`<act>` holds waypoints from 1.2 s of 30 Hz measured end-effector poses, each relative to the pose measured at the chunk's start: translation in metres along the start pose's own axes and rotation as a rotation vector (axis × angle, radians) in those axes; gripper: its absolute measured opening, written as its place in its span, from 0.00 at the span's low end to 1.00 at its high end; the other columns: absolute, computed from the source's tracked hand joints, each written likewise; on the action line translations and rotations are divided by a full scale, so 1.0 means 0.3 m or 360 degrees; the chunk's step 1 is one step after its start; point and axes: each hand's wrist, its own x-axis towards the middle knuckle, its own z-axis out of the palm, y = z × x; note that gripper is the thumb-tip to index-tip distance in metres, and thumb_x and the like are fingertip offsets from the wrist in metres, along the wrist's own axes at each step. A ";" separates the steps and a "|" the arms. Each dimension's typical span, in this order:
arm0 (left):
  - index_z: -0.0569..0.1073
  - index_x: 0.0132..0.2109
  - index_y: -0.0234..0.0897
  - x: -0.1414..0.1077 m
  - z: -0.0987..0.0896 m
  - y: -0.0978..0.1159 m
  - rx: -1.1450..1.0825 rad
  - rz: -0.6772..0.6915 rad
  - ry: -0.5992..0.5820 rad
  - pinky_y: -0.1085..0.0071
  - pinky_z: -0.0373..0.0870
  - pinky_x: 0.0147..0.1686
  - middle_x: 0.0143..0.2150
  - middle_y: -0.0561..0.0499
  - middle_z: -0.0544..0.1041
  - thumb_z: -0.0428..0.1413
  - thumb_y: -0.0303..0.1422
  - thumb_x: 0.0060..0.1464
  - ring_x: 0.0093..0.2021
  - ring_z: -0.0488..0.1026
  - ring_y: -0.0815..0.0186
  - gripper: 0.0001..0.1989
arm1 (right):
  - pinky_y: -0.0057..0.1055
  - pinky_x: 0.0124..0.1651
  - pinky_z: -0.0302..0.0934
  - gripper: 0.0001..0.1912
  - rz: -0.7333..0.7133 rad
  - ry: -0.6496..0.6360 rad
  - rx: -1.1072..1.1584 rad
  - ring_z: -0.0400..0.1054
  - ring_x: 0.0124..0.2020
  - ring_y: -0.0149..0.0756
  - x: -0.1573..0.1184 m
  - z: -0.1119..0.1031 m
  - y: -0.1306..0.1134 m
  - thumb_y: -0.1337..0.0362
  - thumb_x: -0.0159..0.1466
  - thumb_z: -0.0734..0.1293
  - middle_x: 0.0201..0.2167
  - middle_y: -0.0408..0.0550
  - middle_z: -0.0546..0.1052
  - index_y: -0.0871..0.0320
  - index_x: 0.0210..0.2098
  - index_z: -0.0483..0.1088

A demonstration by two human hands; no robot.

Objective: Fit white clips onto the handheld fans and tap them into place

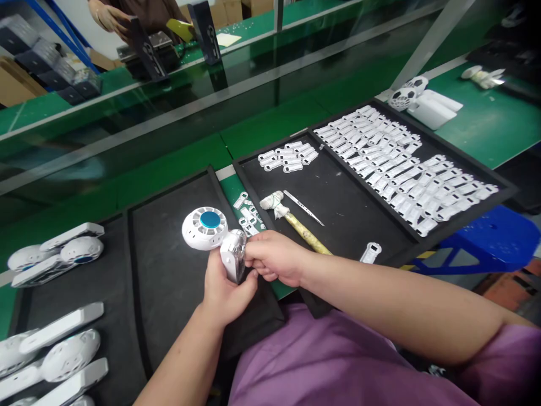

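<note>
- The left hand curls its fingers under the flat white piece and holds it.
- The right hand holds the same piece from the side, with its fingers pressed on it.
- A round white gadget with a blue top touches the flat white piece and sticks out to the left of the hands, above a black tray.
- Small white clips lie in a little heap just past the hands.
- A hammer with a white wrapped head lies in another black tray, beside thin metal tweezers.
- Many white clips lie in neat rows in that tray, and one more clip lies alone near its edge.
- More white gadgets lie in a tray on the left.
- White ball shells sit on the green counter.
- Across the counter, another person's hand shows.
</note>
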 end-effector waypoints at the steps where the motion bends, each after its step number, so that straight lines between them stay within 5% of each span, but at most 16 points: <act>1: 0.64 0.57 0.36 0.000 0.000 0.001 -0.0001 0.0003 0.0004 0.62 0.75 0.46 0.48 0.46 0.75 0.62 0.28 0.47 0.46 0.77 0.58 0.30 | 0.21 0.14 0.35 0.06 -0.0002 0.0001 0.0002 0.43 0.11 0.21 0.000 0.000 0.001 0.69 0.45 0.63 0.08 0.33 0.53 0.57 0.16 0.60; 16: 0.64 0.58 0.37 -0.012 0.000 -0.011 -0.0025 -0.0043 -0.0010 0.61 0.73 0.49 0.50 0.46 0.74 0.63 0.28 0.46 0.48 0.75 0.58 0.31 | 0.21 0.14 0.34 0.05 0.0005 0.0029 0.0016 0.42 0.11 0.21 0.004 -0.003 0.008 0.70 0.45 0.62 0.08 0.32 0.52 0.57 0.17 0.60; 22: 0.65 0.56 0.38 0.012 -0.004 -0.002 -0.0510 -0.0477 -0.0073 0.63 0.73 0.46 0.46 0.48 0.75 0.65 0.32 0.47 0.44 0.75 0.60 0.30 | 0.21 0.16 0.35 0.06 0.0007 -0.0047 0.0040 0.43 0.14 0.21 0.001 -0.012 -0.003 0.68 0.50 0.64 0.13 0.33 0.55 0.57 0.21 0.60; 28: 0.66 0.53 0.35 0.037 -0.016 0.017 -0.1328 -0.0816 -0.0116 0.69 0.74 0.35 0.38 0.50 0.76 0.69 0.33 0.45 0.33 0.74 0.67 0.29 | 0.24 0.19 0.47 0.11 -0.0079 0.0062 0.0335 0.58 0.20 0.27 -0.037 -0.048 0.006 0.61 0.52 0.63 0.23 0.40 0.67 0.59 0.34 0.69; 33: 0.66 0.54 0.36 0.033 -0.016 0.028 -0.1451 -0.0760 -0.0218 0.67 0.76 0.37 0.42 0.47 0.77 0.69 0.33 0.45 0.37 0.76 0.64 0.30 | 0.26 0.27 0.59 0.14 -0.0369 0.0200 0.0097 0.64 0.24 0.28 -0.039 -0.036 0.034 0.63 0.55 0.66 0.24 0.41 0.71 0.61 0.40 0.73; 36: 0.63 0.58 0.38 0.025 -0.014 0.022 -0.1338 -0.0708 -0.0234 0.62 0.77 0.42 0.51 0.42 0.76 0.68 0.33 0.46 0.45 0.78 0.57 0.34 | 0.32 0.40 0.68 0.22 -0.0512 0.0304 0.0100 0.72 0.34 0.33 -0.031 -0.015 0.037 0.60 0.55 0.72 0.33 0.45 0.77 0.59 0.49 0.72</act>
